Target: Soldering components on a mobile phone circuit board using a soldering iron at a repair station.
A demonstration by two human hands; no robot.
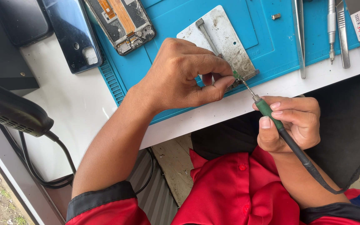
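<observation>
My left hand (180,75) pinches a tiny green circuit board (236,75) against the near corner of a worn metal holder plate (223,33) on the blue work mat (163,16). My right hand (294,121) grips a soldering iron with a green collar (268,110) and a black handle and cord. Its thin metal tip touches the small board just right of my left fingertips. Both hands are close together at the mat's front edge.
An opened phone frame (123,21) and a dark phone back cover (73,35) lie at the upper left. Tweezers (300,37) and metal opening tools (342,33) lie at the upper right. A black hot-air handle (11,110) with cable sits left.
</observation>
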